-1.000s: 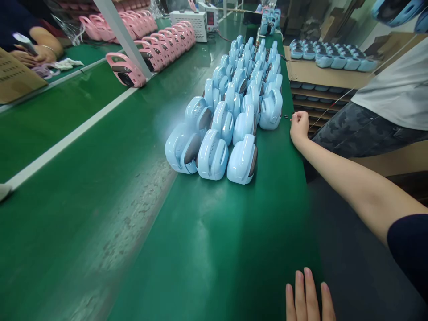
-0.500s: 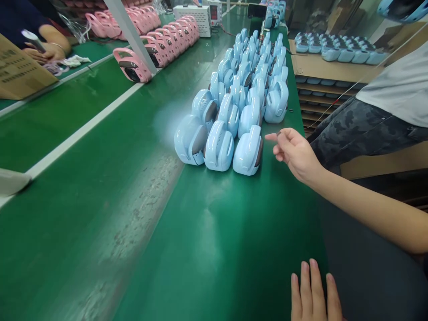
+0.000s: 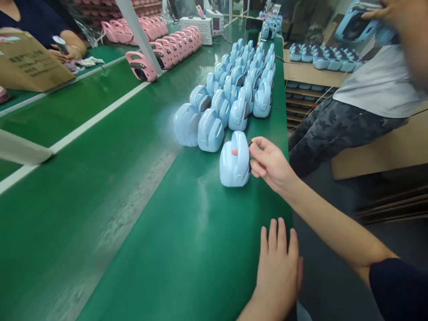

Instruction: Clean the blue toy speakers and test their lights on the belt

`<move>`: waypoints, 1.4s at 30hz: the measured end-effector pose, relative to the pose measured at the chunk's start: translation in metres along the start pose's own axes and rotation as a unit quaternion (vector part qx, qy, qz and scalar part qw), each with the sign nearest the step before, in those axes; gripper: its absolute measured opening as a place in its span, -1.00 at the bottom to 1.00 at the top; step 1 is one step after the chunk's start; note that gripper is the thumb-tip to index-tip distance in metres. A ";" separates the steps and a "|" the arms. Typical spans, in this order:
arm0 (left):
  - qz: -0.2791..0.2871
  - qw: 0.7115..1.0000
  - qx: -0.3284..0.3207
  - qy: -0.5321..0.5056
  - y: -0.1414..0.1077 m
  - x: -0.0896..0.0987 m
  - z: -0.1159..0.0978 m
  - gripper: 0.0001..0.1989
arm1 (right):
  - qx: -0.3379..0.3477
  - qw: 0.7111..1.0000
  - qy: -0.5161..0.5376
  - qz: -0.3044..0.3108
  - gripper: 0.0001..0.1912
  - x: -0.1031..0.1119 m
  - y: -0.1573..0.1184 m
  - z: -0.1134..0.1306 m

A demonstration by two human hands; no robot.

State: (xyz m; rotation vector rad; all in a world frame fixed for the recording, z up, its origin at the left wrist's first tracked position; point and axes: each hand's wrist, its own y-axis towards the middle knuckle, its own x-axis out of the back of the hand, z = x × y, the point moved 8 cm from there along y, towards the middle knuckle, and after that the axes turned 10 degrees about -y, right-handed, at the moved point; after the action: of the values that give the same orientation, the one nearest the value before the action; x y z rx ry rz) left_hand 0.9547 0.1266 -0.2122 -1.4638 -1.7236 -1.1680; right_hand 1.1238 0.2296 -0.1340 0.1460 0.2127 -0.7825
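Observation:
My right hand is shut on a light-blue plastic case with a carry handle, and a fingertip shows through the handle opening. That case stands on the green conveyor belt, nearer to me than the front row. Behind it, several matching cases stand packed in rows. My left hand lies palm down near the belt's right edge, holding nothing, with its fingers slightly apart. It touches no case.
Pink cases stand in a row on a neighbouring belt behind a white post. A seated person's hands are at the far left. To the right, a standing person holds up a blue case. Cardboard-layered shelves hold more blue cases.
My right hand has moved from beside the front row onto the nearest right case, which now stands turned and pulled toward me. My left hand has moved farther up the belt.

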 end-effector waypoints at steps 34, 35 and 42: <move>-0.219 0.866 0.289 -0.345 -0.376 0.149 -0.067 -0.77 | -0.066 0.981 -0.103 0.148 -0.65 -0.148 -0.428 -0.009; -0.242 0.865 0.307 -0.316 -0.378 0.151 -0.068 -0.79 | -0.064 0.989 -0.081 0.102 -0.65 -0.135 -0.440 -0.009; -0.387 0.771 0.373 -0.342 -0.402 0.126 -0.051 -0.81 | -0.192 0.972 -0.018 0.132 -0.67 -0.134 -0.522 -0.052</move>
State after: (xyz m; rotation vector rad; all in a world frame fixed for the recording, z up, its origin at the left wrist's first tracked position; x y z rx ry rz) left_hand 0.5316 0.1339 -0.1795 -0.6541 -2.9884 -0.0685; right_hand 0.6525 -0.0340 -0.1783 -0.2039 0.3005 -0.4662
